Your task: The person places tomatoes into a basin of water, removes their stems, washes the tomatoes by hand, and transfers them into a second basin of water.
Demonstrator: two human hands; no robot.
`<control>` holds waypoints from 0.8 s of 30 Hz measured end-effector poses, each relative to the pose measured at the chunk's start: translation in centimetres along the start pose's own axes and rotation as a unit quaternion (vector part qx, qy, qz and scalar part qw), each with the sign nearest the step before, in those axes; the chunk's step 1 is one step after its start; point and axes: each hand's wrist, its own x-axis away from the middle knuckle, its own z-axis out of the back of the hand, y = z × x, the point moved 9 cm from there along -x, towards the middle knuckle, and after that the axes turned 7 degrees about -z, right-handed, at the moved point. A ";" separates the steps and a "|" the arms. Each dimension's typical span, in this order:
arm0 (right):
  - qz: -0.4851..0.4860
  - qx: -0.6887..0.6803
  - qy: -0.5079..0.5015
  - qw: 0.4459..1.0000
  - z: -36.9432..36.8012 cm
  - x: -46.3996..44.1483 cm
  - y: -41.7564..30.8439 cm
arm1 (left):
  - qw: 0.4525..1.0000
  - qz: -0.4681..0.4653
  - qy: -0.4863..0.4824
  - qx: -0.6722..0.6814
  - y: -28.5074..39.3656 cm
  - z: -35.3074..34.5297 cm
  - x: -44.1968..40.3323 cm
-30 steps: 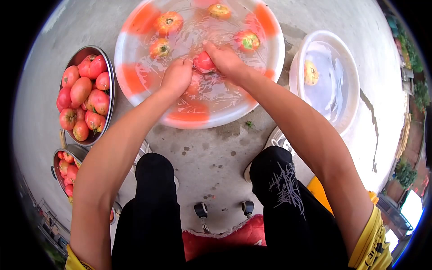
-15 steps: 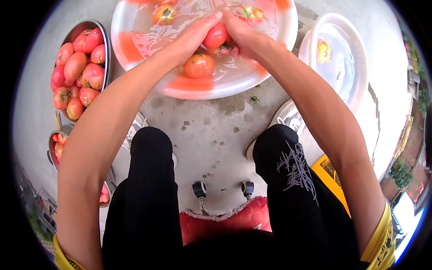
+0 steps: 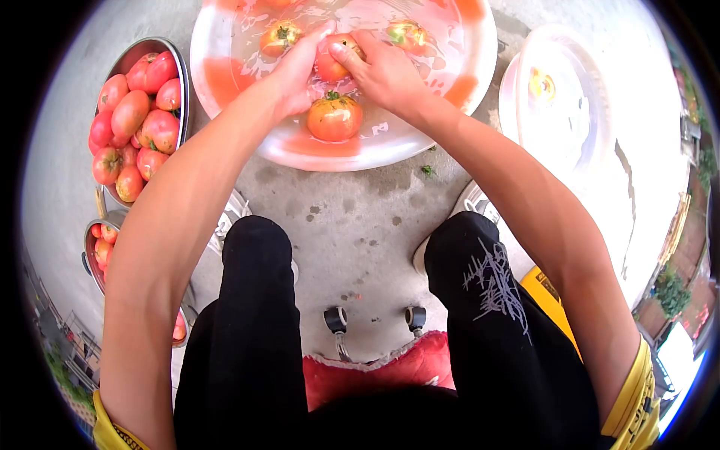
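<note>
Left grip [image 3: 295, 75] and right grip [image 3: 388, 76] clasp one tomato [image 3: 330, 67] — within the basin [image 3: 330, 163].

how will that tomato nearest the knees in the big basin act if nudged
The tomato would probably roll or drift, being round and sitting in the water. It looks wet and glossy, so likely slippery.

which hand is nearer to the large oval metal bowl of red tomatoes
Left. The left hand is across a gap to the right of the large oval metal bowl; the right hand is farther right, beyond the left hand.
</note>
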 end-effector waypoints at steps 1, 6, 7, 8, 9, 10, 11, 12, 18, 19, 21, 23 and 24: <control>0.001 0.000 0.002 1.000 0.1 0.0 0.0 | 1.000 -0.001 -0.021 0.009 -0.1 -0.4 -0.2; 0.055 0.056 0.083 0.993 1.5 0.7 -1.6 | 0.997 0.002 -0.065 0.033 -0.2 -1.5 -0.5; 0.056 0.057 0.084 0.993 1.5 0.5 -1.8 | 0.997 0.000 -0.065 0.033 -0.1 -1.5 -0.5; 0.020 0.018 0.078 0.997 1.4 0.2 -1.2 | 0.999 0.000 -0.034 0.028 -0.2 -1.0 -0.5; -0.016 -0.022 0.072 0.997 1.2 -0.1 -0.4 | 1.000 0.000 -0.002 0.022 -0.2 -0.6 -0.3; -0.017 -0.023 0.073 0.997 0.8 -0.4 0.3 | 1.000 0.000 -0.003 0.021 -0.2 -0.6 -0.2; -0.017 -0.128 0.046 0.991 -0.1 -0.7 1.2 | 1.000 -0.011 0.000 0.017 0.0 -0.5 -0.1; -0.018 -0.232 0.017 0.972 -0.5 -0.7 1.1 | 1.000 -0.022 0.003 0.013 0.2 -0.4 0.0; 0.023 -0.138 0.079 0.987 1.1 0.5 -0.5 | 0.999 -0.036 -0.004 0.026 0.2 -0.3 -0.3; 0.023 -0.137 0.079 0.987 1.4 0.7 -1.0 | 0.999 -0.036 -0.004 0.027 0.1 -0.1 -0.5; -0.055 -0.206 -0.021 0.977 0.1 0.8 -0.8 | 0.999 -0.020 -0.035 0.020 -0.2 -0.3 -0.6; 0.008 -0.098 0.018 0.995 0.1 0.1 -0.5 | 0.999 -0.014 -0.025 0.022 -0.3 -0.2 -0.7; 0.073 0.012 0.057 0.996 0.6 0.2 -1.6 | 1.000 -0.010 -0.016 0.023 -0.4 -0.2 -0.7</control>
